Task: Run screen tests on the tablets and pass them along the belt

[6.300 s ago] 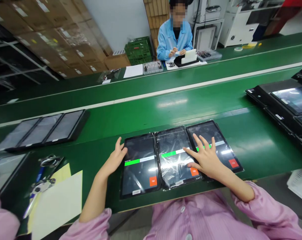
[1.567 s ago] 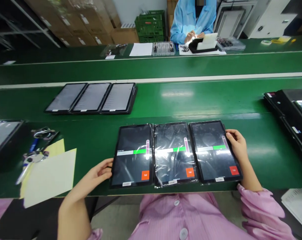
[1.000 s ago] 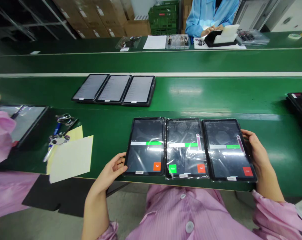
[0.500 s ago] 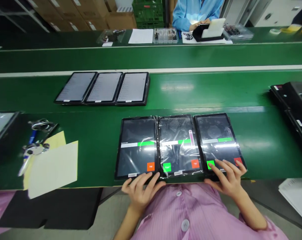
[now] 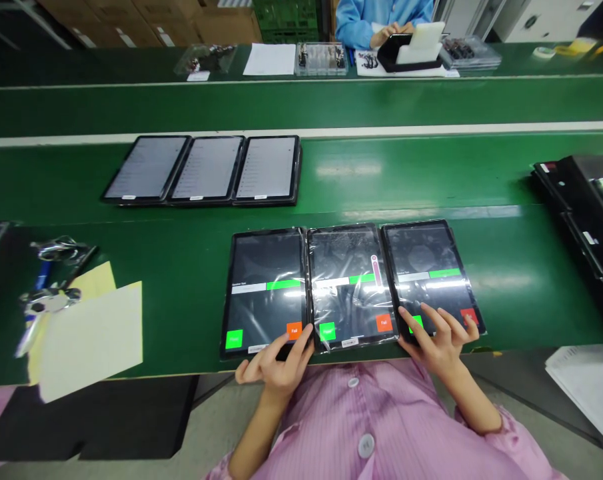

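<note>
Three tablets lie side by side at the near edge of the green bench, their dark screens showing white and green bars. My left hand (image 5: 280, 363), fingers apart, rests at the lower right corner of the left tablet (image 5: 266, 307). Green and orange squares light that screen. The middle tablet (image 5: 351, 303) wears wrinkled clear film and shows a green and an orange square. Over the lower part of the right tablet (image 5: 426, 250) my right hand (image 5: 438, 340) is spread open, index finger by its left edge. Its fingers partly cover the green and red squares.
Three more tablets (image 5: 206, 167) with pale screens lie farther back. At left are paper sheets (image 5: 94, 340) and a cluster of cables (image 5: 56, 250). Black devices (image 5: 581, 220) are stacked at right. Across the bench, a person in blue sleeves (image 5: 356, 23) handles a device on a stand.
A green square now shows on the left tablet. My left fingers have shifted to its right corner. My right hand has moved left, its index finger now near the right tablet's left edge.
</note>
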A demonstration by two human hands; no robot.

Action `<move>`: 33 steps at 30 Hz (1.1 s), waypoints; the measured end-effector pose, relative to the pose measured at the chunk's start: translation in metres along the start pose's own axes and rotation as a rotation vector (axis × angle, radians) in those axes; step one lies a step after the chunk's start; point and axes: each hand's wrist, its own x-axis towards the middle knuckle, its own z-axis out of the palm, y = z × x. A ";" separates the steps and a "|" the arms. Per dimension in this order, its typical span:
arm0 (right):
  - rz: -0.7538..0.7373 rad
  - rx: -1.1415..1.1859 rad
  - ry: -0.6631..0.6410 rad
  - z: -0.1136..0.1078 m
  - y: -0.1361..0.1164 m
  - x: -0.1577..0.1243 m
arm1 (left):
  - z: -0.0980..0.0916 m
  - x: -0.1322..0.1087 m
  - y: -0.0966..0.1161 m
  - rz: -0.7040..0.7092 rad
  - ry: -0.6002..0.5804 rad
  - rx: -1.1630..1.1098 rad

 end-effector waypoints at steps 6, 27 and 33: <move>0.032 0.056 -0.066 -0.003 0.002 0.000 | 0.003 -0.013 0.003 -0.145 -0.064 -0.078; -0.055 0.020 0.197 0.000 0.023 -0.034 | -0.001 -0.006 0.000 0.092 0.005 0.011; -0.052 0.017 0.236 -0.001 0.026 -0.031 | -0.006 0.003 0.018 0.325 0.044 0.166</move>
